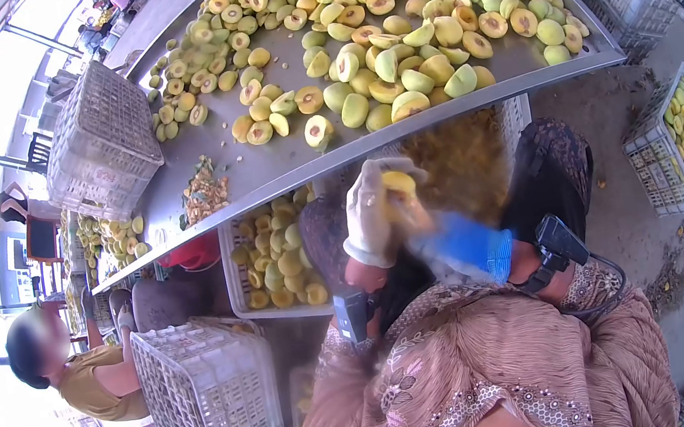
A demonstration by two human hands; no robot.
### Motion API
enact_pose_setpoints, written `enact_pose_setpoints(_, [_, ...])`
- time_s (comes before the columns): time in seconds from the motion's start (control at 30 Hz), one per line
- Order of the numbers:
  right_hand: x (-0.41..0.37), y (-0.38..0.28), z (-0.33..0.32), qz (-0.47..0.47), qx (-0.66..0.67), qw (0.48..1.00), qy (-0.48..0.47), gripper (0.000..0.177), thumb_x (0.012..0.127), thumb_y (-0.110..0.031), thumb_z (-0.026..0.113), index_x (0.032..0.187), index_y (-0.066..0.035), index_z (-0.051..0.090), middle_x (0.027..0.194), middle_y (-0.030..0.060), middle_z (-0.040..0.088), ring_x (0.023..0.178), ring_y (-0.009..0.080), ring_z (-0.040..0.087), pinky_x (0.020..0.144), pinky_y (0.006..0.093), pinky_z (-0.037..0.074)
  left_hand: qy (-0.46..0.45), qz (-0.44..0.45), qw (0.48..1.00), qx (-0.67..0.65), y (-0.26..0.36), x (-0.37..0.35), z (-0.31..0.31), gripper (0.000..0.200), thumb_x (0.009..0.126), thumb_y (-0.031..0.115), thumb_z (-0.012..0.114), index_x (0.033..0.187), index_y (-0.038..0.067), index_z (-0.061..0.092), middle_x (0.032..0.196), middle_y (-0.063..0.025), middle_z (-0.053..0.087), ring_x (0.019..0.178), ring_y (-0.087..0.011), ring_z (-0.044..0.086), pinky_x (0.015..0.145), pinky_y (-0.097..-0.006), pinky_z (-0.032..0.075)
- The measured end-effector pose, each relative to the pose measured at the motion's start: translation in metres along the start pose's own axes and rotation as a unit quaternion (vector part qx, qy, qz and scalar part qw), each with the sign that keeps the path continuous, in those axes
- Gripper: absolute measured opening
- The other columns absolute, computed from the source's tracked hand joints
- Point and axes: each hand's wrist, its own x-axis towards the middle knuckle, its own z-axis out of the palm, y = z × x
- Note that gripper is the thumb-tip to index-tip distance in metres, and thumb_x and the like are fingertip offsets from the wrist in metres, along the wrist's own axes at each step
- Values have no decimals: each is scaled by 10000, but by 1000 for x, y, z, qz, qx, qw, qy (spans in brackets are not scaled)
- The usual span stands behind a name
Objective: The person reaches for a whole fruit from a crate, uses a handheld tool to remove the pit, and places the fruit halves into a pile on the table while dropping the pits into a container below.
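Observation:
My left hand (370, 214), in a white glove, is closed around a yellow-green fruit (398, 185) above my lap. Beside it on the right is my right hand (453, 243), in a blue glove with pale fingers, close against the fruit and smeared by motion. Whether it holds anything cannot be made out. Just beyond both hands runs the front edge of the metal table (299, 165), with many halved fruits (392, 73) piled on it. Under that edge a blurred container (462, 160) holds brownish-yellow pieces.
A crate of fruits (277, 254) stands left of my knees. Another fruit crate (662, 166) is on the floor at right. White crates stand on the table (102, 143) and at lower left (207, 402). A person (92, 374) sits at left. Pits (205, 194) lie on the table.

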Motion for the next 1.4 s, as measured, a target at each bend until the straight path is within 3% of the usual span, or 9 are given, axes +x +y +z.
enact_pose_setpoints(0.27, [13,30,-31,73,373,900,-215,272,1004,-386,458,952,-123,502,562,-44,363,384,37,325,310,196,252,19,46,992,-113,-14,10,16,489,1008,458,383,1045,14,584,929,-150,663,650,-188,605,571,-295,501])
enact_pose_setpoints(0.37, [4,16,-44,-51,354,897,-259,282,1003,-391,459,952,-118,507,573,-40,381,381,35,320,313,187,262,117,58,991,-19,-8,12,1,465,997,457,410,1050,29,585,935,-128,670,643,-169,620,492,-253,481])
enact_pose_setpoints(0.5, [8,20,-71,96,61,976,184,207,984,-350,501,970,-144,512,638,-43,405,425,58,336,363,222,244,136,6,983,124,21,-13,-58,414,981,404,480,1060,21,618,988,-135,669,719,-169,641,568,-263,514])
enact_pose_setpoints(0.63, [22,49,-94,89,178,971,130,170,972,-341,515,965,-172,502,674,-32,411,456,68,342,386,229,238,304,17,568,765,36,-10,-114,578,869,406,619,1374,163,477,1428,-184,414,1230,-363,476,990,-479,420])
enact_pose_setpoints(0.9, [3,23,-58,42,57,991,114,163,962,-313,541,921,-166,483,659,-26,427,453,72,364,385,224,265,163,0,690,706,50,99,-98,711,843,434,663,1428,138,387,1420,-221,400,1192,-376,517,964,-443,453])
enact_pose_setpoints(1.0, [-4,23,-60,41,91,985,141,164,956,-286,551,899,-158,466,615,-28,408,424,77,345,369,228,255,43,-96,777,621,34,138,-99,668,825,344,695,1404,153,421,1189,-216,599,1042,-370,613,893,-431,491])
enact_pose_setpoints(1.1, [-7,22,-56,17,74,984,159,156,952,-269,560,918,-147,469,598,-25,409,405,79,342,354,234,261,-22,-52,746,663,19,151,-97,539,795,208,718,1277,82,511,1048,-188,661,931,-323,662,809,-392,522])
enact_pose_setpoints(1.23, [-1,9,-47,-93,-47,982,157,155,939,-233,589,962,-127,477,589,-21,431,395,78,376,341,236,291,95,-1,960,263,29,125,-80,319,769,103,729,1039,51,566,876,-54,638,699,-123,612,544,-232,480])
enact_pose_setpoints(1.4, [4,-38,-17,-163,-54,970,172,186,905,-167,634,1016,-102,501,619,-10,488,408,64,438,354,223,322,43,-7,998,48,59,56,-30,258,848,167,648,1071,59,576,880,-45,633,651,-79,575,491,-180,424])
